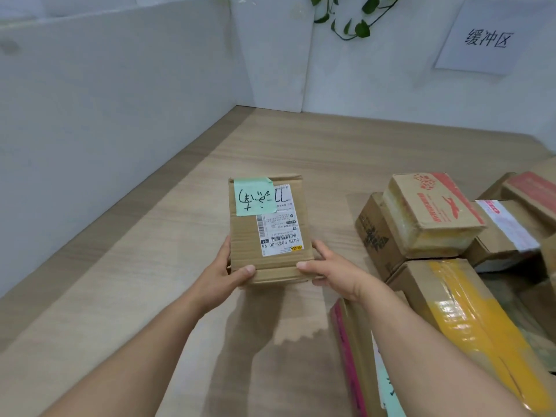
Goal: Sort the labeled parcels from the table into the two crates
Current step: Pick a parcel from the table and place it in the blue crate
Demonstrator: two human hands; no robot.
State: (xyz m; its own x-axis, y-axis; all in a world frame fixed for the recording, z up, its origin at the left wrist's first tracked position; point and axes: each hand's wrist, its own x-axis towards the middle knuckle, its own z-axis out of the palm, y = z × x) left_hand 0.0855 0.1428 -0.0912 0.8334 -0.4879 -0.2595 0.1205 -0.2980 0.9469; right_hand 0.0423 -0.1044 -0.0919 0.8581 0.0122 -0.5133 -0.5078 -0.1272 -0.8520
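Item, in hand: one small cardboard parcel (267, 233), held over the table's middle at its near end. The left hand (225, 272) grips the near left corner and the right hand (334, 269) the near right corner. Each thumb lies on the top face, with the fingers curled round the side. I cannot tell whether the far edge touches the wood.

On its top: a green note (255, 196) with handwriting at the far left corner, overlapping a white shipping label (281, 233) with barcodes.

Open room: bare wood lies left of and beyond the parcel, as far as the walls. To the right the way is crowded.

Pile, right side:
- a box with red print (433, 212) stacked on other brown boxes
- a yellow-taped box (469, 320) just beside the right forearm
- a pink-taped box (349, 356) partly under that forearm

The pile stands apart from the held parcel.

Surface: a light wood-grain table (150, 296), with the parcel's shadow falling toward the person.

Room: white wall panels (105, 100) close the left and far edges. They meet in a corner beyond the parcel. A paper sign (487, 37) with characters hangs at the far right, and green plant leaves (355, 16) trail down beside it.
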